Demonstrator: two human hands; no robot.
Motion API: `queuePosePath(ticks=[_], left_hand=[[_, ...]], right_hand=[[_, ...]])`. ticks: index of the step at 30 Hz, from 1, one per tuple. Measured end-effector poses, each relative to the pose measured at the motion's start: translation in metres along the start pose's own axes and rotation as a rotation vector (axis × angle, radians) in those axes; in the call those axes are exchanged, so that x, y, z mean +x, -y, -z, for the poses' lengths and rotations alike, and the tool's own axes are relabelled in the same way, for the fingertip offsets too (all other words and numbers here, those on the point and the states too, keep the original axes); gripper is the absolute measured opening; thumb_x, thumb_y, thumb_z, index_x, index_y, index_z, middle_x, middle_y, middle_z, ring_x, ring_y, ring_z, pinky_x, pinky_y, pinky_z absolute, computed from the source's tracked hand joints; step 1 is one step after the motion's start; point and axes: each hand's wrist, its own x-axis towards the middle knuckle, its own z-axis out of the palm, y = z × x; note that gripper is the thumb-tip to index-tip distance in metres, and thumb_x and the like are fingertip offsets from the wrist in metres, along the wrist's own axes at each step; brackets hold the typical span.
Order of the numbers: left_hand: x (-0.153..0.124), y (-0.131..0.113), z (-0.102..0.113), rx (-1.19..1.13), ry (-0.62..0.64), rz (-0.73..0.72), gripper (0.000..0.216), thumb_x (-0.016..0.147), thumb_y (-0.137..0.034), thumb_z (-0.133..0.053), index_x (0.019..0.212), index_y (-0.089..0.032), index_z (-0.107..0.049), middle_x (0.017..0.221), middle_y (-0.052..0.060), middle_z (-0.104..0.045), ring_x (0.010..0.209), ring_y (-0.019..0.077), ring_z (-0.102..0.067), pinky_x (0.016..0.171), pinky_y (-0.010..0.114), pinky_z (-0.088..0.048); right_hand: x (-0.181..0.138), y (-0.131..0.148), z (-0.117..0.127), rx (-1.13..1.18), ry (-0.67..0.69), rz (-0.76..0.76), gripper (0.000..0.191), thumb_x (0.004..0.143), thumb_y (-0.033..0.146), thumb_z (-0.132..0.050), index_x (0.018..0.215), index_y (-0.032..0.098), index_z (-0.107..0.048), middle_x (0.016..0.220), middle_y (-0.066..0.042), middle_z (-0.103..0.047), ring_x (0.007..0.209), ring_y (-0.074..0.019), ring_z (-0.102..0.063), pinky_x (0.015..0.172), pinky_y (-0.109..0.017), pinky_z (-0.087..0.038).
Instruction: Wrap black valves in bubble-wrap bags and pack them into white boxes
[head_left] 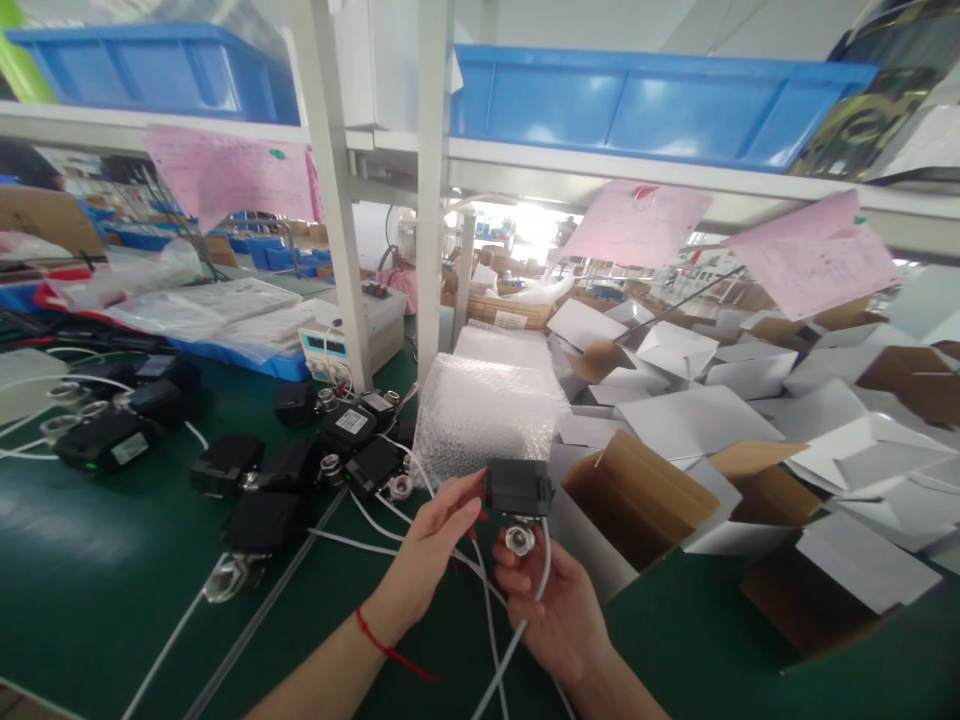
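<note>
Left hand (431, 555) and right hand (559, 610) grip 1 black box-shaped valve unit with metal fitting (517, 500) | open brown-lined white carton (630, 500) beside, unfilled | several black valve units (262, 480) unpacked on green table (75, 580)

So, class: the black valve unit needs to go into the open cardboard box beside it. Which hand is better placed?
Right, probably. The right hand supports the black valve unit from beneath, nearest the open cardboard box; the left hand only steadies its far side.

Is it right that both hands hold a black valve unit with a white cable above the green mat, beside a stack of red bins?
Not quite. The head view shows both hands, left hand and right hand, holding the black valve unit with its white cable, but the bins are blue and sit on the shelf above.
</note>
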Motion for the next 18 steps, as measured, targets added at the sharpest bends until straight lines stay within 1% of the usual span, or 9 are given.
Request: queuePosePath(ticks=[2,3,6,9,10,12,14,16,18], left_hand=[[0.001,0.001,0.002,0.009,-0.037,0.003,0.047,0.084,-0.053,-0.077,0.119,-0.022,-0.074,0.109,0.007,-0.073,0.099,0.0237,-0.063,0.080,0.027,-0.049],[0.002,0.001,0.004,0.005,-0.058,0.004,0.048,0.084,-0.055,-0.077,0.117,-0.020,-0.074,0.107,0.007,-0.073,0.098,0.0240,-0.063,0.078,0.027,-0.049],[0.005,0.001,0.009,0.000,-0.076,0.030,0.061,0.085,-0.064,-0.072,0.121,-0.015,-0.070,0.105,0.010,-0.072,0.094,0.0239,-0.064,0.074,0.028,-0.049],[0.007,0.000,0.012,0.007,-0.009,0.062,0.071,0.081,-0.066,-0.075,0.130,-0.016,-0.063,0.111,0.011,-0.070,0.091,0.0225,-0.064,0.075,0.028,-0.050],[0.007,-0.001,0.012,-0.011,0.037,0.071,0.074,0.077,-0.062,-0.080,0.133,-0.017,-0.061,0.115,0.010,-0.069,0.094,0.0225,-0.064,0.077,0.027,-0.051],[0.006,-0.003,0.011,-0.054,0.172,0.107,0.083,0.070,-0.049,-0.090,0.140,-0.021,-0.054,0.118,0.008,-0.067,0.098,0.0219,-0.063,0.082,0.027,-0.051],[0.004,-0.006,0.012,-0.041,0.287,0.135,0.095,0.064,-0.033,-0.095,0.145,-0.024,-0.046,0.113,0.005,-0.067,0.094,0.0204,-0.063,0.081,0.027,-0.052],[0.002,-0.008,0.013,0.075,0.305,0.073,0.091,0.059,-0.024,-0.097,0.137,-0.024,-0.051,0.110,0.004,-0.066,0.093,0.0207,-0.062,0.080,0.027,-0.052],[0.000,-0.010,0.014,0.184,0.263,-0.025,0.077,0.054,-0.021,-0.098,0.120,-0.023,-0.058,0.107,0.003,-0.065,0.094,0.0213,-0.062,0.080,0.026,-0.052]], right_hand=[[0.002,0.002,0.001,-0.103,-0.002,0.009,0.042,0.071,0.038,-0.099,0.090,0.009,-0.075,0.079,-0.006,-0.063,0.054,-0.0073,-0.047,0.034,-0.007,-0.027],[0.002,0.002,0.001,-0.162,-0.028,0.024,0.044,0.070,0.041,-0.099,0.089,0.010,-0.074,0.079,-0.006,-0.064,0.051,-0.0065,-0.044,0.032,-0.008,-0.023],[0.001,0.002,-0.001,-0.390,-0.160,0.134,0.055,0.068,0.057,-0.097,0.083,0.013,-0.068,0.073,-0.007,-0.065,0.043,-0.0054,-0.038,0.032,-0.011,-0.018],[-0.004,0.003,-0.007,-0.660,-0.264,0.278,0.068,0.068,0.075,-0.090,0.078,0.014,-0.060,0.061,-0.002,-0.057,0.039,-0.0043,-0.033,0.033,-0.013,-0.013],[-0.006,0.004,-0.010,-0.742,-0.279,0.320,0.070,0.068,0.078,-0.088,0.077,0.015,-0.058,0.057,0.001,-0.053,0.038,-0.0038,-0.031,0.033,-0.013,-0.013],[-0.010,0.007,-0.015,-0.860,-0.282,0.360,0.074,0.068,0.082,-0.085,0.076,0.015,-0.056,0.053,0.005,-0.045,0.038,-0.0028,-0.027,0.033,-0.013,-0.013],[-0.013,0.011,-0.019,-0.884,-0.263,0.337,0.075,0.068,0.085,-0.082,0.075,0.016,-0.054,0.051,0.007,-0.041,0.037,-0.0023,-0.024,0.033,-0.014,-0.012],[-0.016,0.014,-0.023,-0.825,-0.242,0.247,0.076,0.066,0.086,-0.083,0.075,0.018,-0.050,0.050,0.008,-0.039,0.035,-0.0020,-0.022,0.033,-0.015,-0.010],[-0.018,0.016,-0.026,-0.774,-0.222,0.156,0.078,0.062,0.087,-0.084,0.074,0.020,-0.046,0.050,0.010,-0.038,0.035,-0.0021,-0.019,0.034,-0.016,-0.009]])
